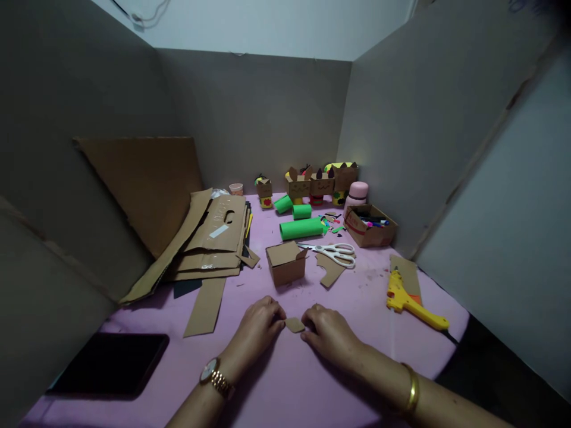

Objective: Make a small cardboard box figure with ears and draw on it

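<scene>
Left hand (256, 330), watch at the wrist, and right hand (329, 334), bangle at the wrist: close together, fingers curled, each pinching one edge of the cardboard scrap (295, 324), which sits between the fingertips; whether it rests on the pink table (285, 386) or is held just above it cannot be told. Small cardboard box (286, 263): just beyond the hands. Scissors (335, 252) and a cut cardboard piece (331, 270): beyond the right hand. Yellow glue gun (413, 303): well to the right of the right hand. Green paper rolls (302, 228): farther out, past the box. Stack of cardboard sheets (214, 238): beyond the left hand, to its left. Dark tablet (111, 362): well left of the left hand.
</scene>
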Action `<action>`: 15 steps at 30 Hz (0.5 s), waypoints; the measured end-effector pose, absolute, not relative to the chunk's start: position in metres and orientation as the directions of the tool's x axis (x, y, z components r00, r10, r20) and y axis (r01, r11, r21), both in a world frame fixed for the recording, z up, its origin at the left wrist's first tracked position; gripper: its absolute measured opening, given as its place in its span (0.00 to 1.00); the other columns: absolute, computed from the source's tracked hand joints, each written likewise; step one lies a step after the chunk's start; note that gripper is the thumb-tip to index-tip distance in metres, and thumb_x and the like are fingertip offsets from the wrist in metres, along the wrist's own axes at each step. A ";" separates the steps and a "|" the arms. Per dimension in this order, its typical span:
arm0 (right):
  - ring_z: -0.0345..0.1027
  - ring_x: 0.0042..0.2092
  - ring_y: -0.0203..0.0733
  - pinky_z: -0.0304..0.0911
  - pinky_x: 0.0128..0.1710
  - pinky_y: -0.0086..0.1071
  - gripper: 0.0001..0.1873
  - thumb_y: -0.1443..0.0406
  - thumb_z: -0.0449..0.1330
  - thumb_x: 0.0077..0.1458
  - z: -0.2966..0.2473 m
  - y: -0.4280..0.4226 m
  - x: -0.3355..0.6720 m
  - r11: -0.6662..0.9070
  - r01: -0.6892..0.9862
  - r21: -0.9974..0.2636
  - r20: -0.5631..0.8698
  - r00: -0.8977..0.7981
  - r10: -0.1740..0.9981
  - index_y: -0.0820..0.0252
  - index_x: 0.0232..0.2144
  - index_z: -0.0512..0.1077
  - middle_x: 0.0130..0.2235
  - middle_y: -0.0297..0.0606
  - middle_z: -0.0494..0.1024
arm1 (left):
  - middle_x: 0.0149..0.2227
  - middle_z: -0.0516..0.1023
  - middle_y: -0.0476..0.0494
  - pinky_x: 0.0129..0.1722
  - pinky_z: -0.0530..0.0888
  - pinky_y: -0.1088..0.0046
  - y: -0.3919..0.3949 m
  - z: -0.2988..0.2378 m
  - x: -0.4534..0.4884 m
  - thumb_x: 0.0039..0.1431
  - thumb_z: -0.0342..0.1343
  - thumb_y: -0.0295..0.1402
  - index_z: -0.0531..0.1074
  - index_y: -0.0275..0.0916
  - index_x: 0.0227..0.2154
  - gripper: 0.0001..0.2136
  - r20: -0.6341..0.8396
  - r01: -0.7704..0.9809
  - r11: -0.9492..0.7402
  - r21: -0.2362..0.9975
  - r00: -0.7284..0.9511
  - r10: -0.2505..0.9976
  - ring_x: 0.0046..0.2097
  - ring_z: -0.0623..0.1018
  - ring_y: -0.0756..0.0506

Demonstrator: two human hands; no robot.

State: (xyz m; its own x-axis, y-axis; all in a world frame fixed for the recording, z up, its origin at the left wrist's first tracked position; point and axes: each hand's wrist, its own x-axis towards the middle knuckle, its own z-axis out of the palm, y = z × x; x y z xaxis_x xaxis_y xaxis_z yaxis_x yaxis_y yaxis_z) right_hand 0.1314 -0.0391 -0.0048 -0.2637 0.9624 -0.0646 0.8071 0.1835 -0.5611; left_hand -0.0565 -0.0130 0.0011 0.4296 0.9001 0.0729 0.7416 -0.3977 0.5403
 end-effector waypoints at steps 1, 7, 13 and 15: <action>0.71 0.40 0.49 0.59 0.39 0.34 0.08 0.68 0.60 0.51 -0.005 -0.039 0.131 0.182 0.808 -0.560 -0.064 -0.262 0.963 0.61 0.35 0.76 0.39 0.45 0.79 | 0.35 0.76 0.42 0.41 0.69 0.67 -0.013 0.001 -0.056 0.55 0.52 0.27 0.75 0.39 0.29 0.06 0.072 0.741 -0.392 0.545 0.424 0.903 0.39 0.75 0.43; 0.73 0.39 0.48 0.59 0.38 0.33 0.08 0.70 0.60 0.50 -0.008 -0.036 0.131 0.157 0.769 -0.620 -0.054 -0.241 0.969 0.61 0.33 0.79 0.37 0.45 0.81 | 0.34 0.76 0.43 0.40 0.68 0.68 -0.012 -0.003 -0.057 0.53 0.52 0.26 0.75 0.39 0.28 0.06 0.060 0.728 -0.353 0.588 0.396 0.916 0.38 0.74 0.43; 0.72 0.34 0.43 0.59 0.33 0.30 0.08 0.69 0.59 0.49 -0.009 -0.033 0.132 0.104 0.634 -0.766 -0.064 -0.237 0.969 0.62 0.28 0.79 0.31 0.41 0.82 | 0.32 0.75 0.43 0.39 0.66 0.68 -0.012 -0.005 -0.058 0.51 0.53 0.26 0.75 0.40 0.26 0.06 0.052 0.674 -0.303 0.674 0.365 0.930 0.37 0.73 0.42; 0.71 0.32 0.41 0.58 0.32 0.30 0.08 0.69 0.58 0.48 -0.011 -0.032 0.132 0.072 0.577 -0.814 -0.074 -0.226 0.971 0.62 0.25 0.78 0.29 0.39 0.81 | 0.32 0.75 0.44 0.39 0.65 0.67 -0.014 -0.005 -0.058 0.49 0.53 0.26 0.74 0.40 0.24 0.06 0.055 0.639 -0.276 0.718 0.343 0.938 0.37 0.73 0.42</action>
State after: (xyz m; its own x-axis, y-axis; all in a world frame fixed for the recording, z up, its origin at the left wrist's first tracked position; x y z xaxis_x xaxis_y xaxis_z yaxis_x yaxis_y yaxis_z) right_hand 0.1321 -0.0319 -0.0111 -0.2259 0.9714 -0.0738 0.5770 0.0723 -0.8136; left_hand -0.0582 -0.0136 -0.0047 0.3429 0.9378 0.0554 0.6390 -0.2760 0.7180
